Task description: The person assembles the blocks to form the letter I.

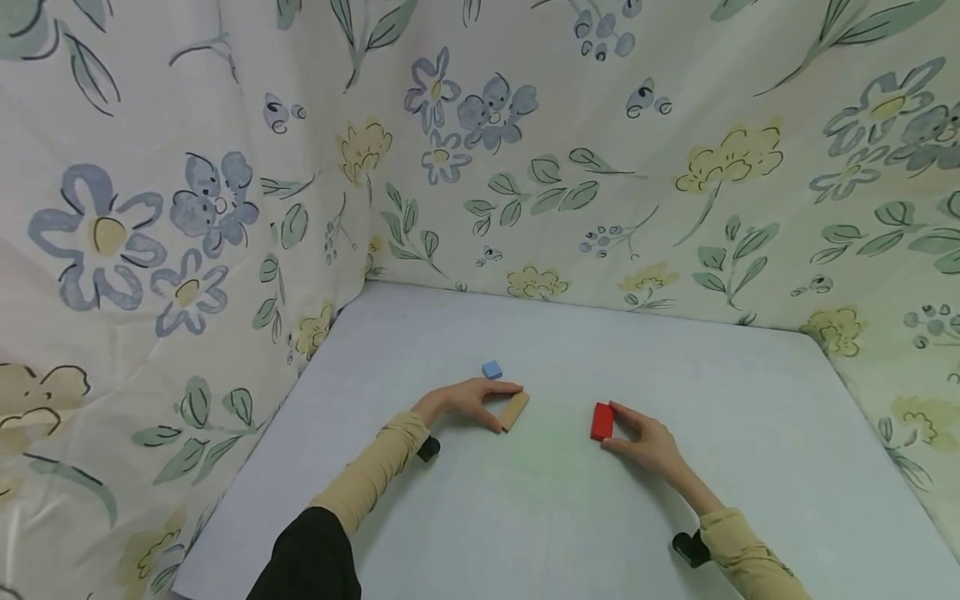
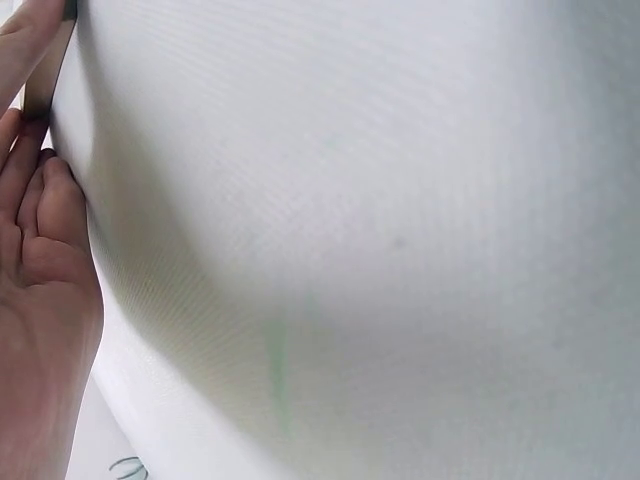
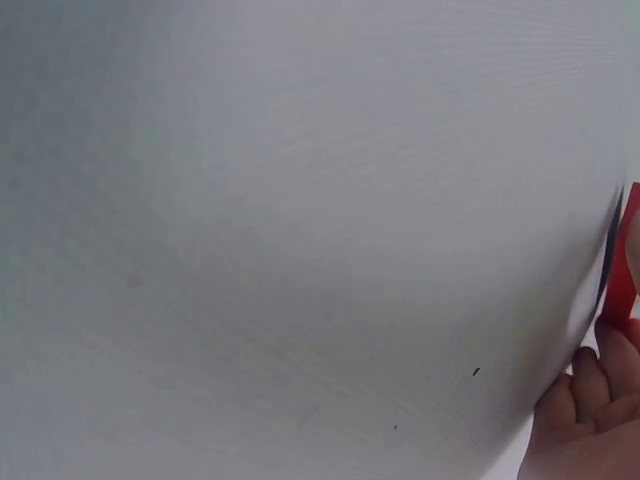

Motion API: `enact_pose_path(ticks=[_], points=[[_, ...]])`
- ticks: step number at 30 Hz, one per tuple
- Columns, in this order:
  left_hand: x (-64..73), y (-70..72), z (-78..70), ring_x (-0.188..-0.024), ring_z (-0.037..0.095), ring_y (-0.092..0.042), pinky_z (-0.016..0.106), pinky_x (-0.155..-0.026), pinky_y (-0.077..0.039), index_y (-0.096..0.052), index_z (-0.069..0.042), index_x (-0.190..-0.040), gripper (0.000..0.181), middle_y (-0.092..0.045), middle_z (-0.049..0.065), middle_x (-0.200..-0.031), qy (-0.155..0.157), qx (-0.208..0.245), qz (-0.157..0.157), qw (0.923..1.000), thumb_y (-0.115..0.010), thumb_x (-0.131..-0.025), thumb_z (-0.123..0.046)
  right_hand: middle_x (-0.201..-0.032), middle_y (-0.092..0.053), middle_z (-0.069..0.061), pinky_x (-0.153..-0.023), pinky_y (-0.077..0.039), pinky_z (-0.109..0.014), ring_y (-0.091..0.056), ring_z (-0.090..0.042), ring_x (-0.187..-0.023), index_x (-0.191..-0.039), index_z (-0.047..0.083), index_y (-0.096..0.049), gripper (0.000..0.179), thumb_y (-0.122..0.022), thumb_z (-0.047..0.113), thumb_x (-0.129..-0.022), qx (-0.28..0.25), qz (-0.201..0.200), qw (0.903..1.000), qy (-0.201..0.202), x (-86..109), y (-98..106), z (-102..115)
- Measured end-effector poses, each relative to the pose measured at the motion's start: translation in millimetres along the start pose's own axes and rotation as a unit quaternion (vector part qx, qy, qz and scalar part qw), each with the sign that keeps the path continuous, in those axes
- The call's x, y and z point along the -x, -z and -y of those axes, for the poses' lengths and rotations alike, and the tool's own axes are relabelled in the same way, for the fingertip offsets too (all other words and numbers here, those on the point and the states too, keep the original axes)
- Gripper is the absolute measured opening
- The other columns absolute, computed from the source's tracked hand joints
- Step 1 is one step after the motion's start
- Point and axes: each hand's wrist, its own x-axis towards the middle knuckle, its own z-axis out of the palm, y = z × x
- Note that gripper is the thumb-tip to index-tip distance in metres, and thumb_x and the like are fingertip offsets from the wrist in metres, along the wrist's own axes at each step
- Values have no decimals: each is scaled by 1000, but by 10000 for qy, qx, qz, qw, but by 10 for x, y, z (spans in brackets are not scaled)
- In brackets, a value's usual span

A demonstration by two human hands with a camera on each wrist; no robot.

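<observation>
My left hand (image 1: 470,400) pinches a flat, light wooden block (image 1: 515,412) by its two ends, thumb at the near end and fingers at the far end. In the left wrist view a sliver of that wooden block (image 2: 44,75) shows between thumb and fingers at the left edge. To the right, my right hand (image 1: 647,439) holds a red block (image 1: 602,422) between thumb and fingers. The right wrist view catches part of the red block (image 3: 622,265) at its right edge. Just beyond the left hand, a small blue block (image 1: 492,369) lies on the table, apart from the fingers.
The blocks are on a white table (image 1: 555,533). Floral cloth (image 1: 570,167) hangs along its back and left side and also at the right. Each wrist wears a dark camera, one by the left sleeve (image 1: 375,471) and one by the right sleeve (image 1: 750,550).
</observation>
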Motion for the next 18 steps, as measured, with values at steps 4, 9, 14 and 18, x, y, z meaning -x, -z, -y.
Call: enact_pose_path(ticks=[4, 9, 14, 18], points=[[2, 3, -2, -144, 11, -25, 32, -118, -22, -34, -21, -148, 82, -32, -7, -154, -29, -35, 21, 10000, -78, -79, -25, -141, -46, -24, -103, -36, -59, -39, -45, -131, -139, 3, -46, 73, -77, 28, -78, -46, -4, 10000, -16, 3, -2, 1], [4, -2, -1, -144, 11, -25, 33, -118, -22, -34, -22, -148, 81, -32, -7, -154, -8, -14, 8, 10000, -77, -79, -25, -141, -46, -25, -103, -36, -59, -39, -45, -131, -140, 3, -45, 73, -77, 30, -79, -51, 2, 10000, -41, -4, -5, 1], [-3, -14, 16, -143, 10, -26, 33, -118, -22, -35, -23, -148, 82, -33, -9, -153, 41, -38, -30, 10000, -78, -78, -26, -144, -42, -24, -105, -34, -60, -36, -45, -133, -142, 5, -42, 75, -75, 31, -80, -189, 39, 9995, -252, -20, -2, 5], [-3, -19, 17, -143, 10, -26, 33, -118, -22, -35, -23, -147, 82, -33, -9, -153, 60, -18, -42, 10000, -78, -78, -26, -144, -42, -24, -104, -37, -56, -38, -44, -133, -142, 5, -42, 76, -76, 30, -79, -302, -28, 9989, -363, -28, 10, 8]])
